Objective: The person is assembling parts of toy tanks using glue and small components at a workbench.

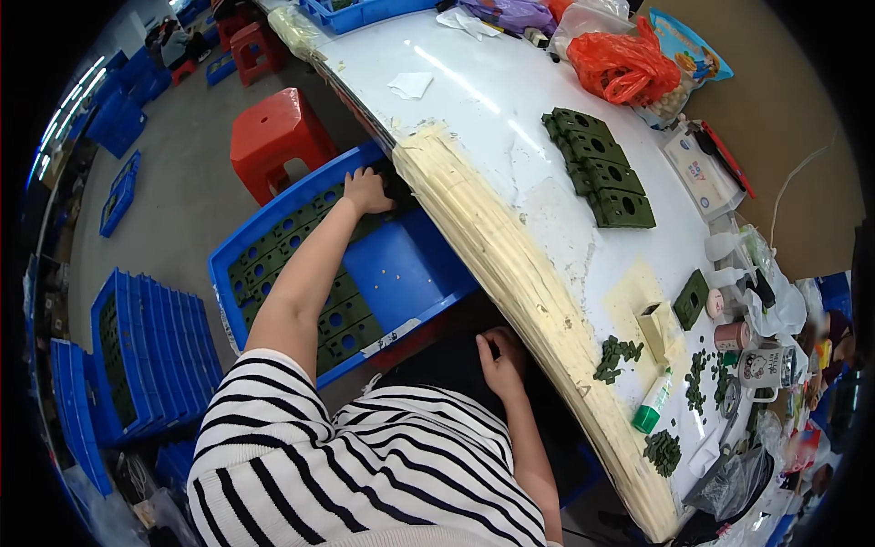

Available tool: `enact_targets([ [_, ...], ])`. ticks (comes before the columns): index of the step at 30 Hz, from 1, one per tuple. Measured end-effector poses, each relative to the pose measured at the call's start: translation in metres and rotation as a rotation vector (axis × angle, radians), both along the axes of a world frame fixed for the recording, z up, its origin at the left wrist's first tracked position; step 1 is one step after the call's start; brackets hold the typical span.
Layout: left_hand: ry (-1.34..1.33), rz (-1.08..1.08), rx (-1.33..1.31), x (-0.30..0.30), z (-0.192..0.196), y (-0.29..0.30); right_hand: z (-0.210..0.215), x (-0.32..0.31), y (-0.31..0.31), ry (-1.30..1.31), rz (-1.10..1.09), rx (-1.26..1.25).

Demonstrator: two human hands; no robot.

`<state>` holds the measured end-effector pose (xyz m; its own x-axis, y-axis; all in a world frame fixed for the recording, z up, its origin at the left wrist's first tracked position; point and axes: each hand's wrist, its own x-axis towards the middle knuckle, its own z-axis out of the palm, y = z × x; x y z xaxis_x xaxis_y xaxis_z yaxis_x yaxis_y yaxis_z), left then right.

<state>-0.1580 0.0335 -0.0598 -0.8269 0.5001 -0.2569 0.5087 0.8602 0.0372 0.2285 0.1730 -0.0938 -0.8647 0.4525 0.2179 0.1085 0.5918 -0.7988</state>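
My left hand (366, 191) reaches into the far end of a blue plastic tray (428, 269). Its fingers curl around a dark green plastic plate, partly hidden by the hand and the table's shadow. Green plastic plates with round holes (342, 314) lie in rows along the tray's left and near sides, partly covered by my left arm. Close to my lap and beside the table edge, my right hand (501, 362) hangs with thumb and fingers apart, and no object shows in it.
On the white table (456, 100) stand joined green plates (602, 169), small green pieces (615, 358), a green-capped tube (652, 403) and a mug (764, 369). Cream tape (492, 246) covers the table edge. A red stool (278, 137) stands beyond the tray; blue crates (159, 351) are stacked at left.
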Motion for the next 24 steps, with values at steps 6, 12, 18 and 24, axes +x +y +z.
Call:
enact_targets([
  [6,0.263,-0.063,0.053,0.001,-0.001,-0.011,-0.006,0.002,-0.003,-0.088,-0.008,-0.046],
  [12,0.263,0.022,0.526,0.074,0.074,-0.058,-0.015,0.004,0.0,-0.16,-0.025,-0.047],
  [18,0.462,-0.043,0.842,0.094,0.155,-0.071,-0.006,0.005,-0.003,-0.135,0.045,-0.067],
  [24,0.586,-0.446,1.037,0.109,0.238,0.063,-0.007,0.002,-0.001,-0.063,0.011,0.012],
])
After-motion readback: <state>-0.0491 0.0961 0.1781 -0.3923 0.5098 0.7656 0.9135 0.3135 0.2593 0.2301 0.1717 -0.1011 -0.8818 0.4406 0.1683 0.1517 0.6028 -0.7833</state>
